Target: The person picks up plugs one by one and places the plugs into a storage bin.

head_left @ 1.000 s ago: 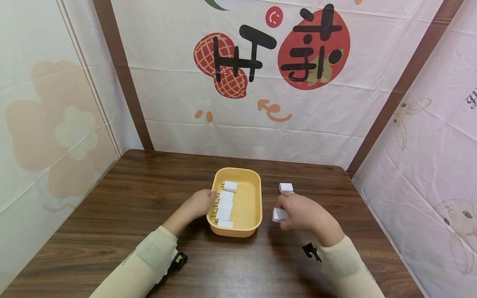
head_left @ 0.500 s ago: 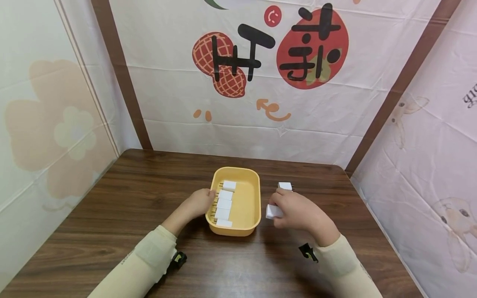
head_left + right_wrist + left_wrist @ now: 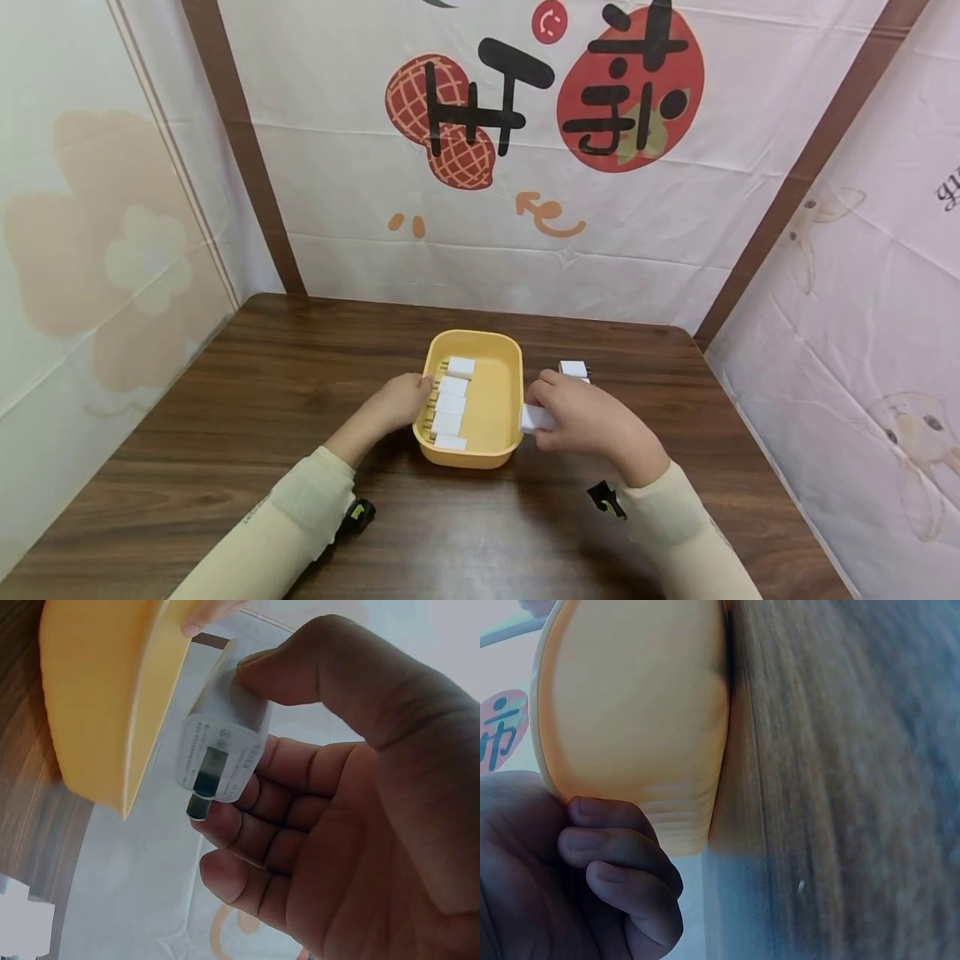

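Observation:
My left hand [image 3: 399, 402] grips the left rim of a yellow plastic bin [image 3: 497, 392], its fingers curled against the outer wall in the left wrist view. Along the bin's left side lies a column of several white charger plugs [image 3: 450, 404], prongs pointing left. Thumb and fingers of my right hand [image 3: 588, 417] pinch another white charger plug [image 3: 536, 419] at the bin's right rim. Its metal prongs [image 3: 208, 774] and printed end face show in the right wrist view. In the head view, the hand hides that prong end.
Behind the right hand, white charger plugs [image 3: 573, 367] lie on the dark wood table [image 3: 330, 342], one partly hidden. Printed cloth walls [image 3: 337, 200] stand at the back and both sides. A black wrist-camera mount [image 3: 606, 498] hangs below the right sleeve.
My right hand has moved left with its charger plug, from the table beside the bin to the bin's right rim. My left hand keeps its place on the bin.

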Demonstrator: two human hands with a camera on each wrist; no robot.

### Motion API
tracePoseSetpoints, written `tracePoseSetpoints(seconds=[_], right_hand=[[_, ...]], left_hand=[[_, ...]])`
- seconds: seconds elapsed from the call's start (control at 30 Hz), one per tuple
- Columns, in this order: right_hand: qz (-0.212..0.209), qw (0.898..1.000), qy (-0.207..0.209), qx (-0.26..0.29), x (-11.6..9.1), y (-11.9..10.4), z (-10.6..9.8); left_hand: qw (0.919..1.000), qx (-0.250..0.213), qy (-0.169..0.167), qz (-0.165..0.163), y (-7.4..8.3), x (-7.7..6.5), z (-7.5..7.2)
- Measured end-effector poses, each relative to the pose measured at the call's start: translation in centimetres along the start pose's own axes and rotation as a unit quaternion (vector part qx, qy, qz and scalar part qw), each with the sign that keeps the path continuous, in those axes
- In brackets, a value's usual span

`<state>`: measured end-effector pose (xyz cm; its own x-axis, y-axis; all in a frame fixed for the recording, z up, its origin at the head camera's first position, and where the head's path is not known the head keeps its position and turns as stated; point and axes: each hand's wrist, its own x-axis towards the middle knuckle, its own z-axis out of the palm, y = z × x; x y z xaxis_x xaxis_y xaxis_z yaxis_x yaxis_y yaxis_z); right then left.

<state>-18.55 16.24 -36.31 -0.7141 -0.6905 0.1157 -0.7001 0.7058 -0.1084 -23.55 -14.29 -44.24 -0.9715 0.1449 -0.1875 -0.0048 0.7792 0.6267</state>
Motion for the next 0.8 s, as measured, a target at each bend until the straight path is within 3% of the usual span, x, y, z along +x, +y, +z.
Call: tracePoseSetpoints(seconds=[0.8], right_hand=[[-0.006, 0.997, -0.068, 0.024, 2.8, -2.7, 0.1]], left_hand=[[0.9998, 0.015, 0.014, -0.003, 0.1, -0.3, 0.3]])
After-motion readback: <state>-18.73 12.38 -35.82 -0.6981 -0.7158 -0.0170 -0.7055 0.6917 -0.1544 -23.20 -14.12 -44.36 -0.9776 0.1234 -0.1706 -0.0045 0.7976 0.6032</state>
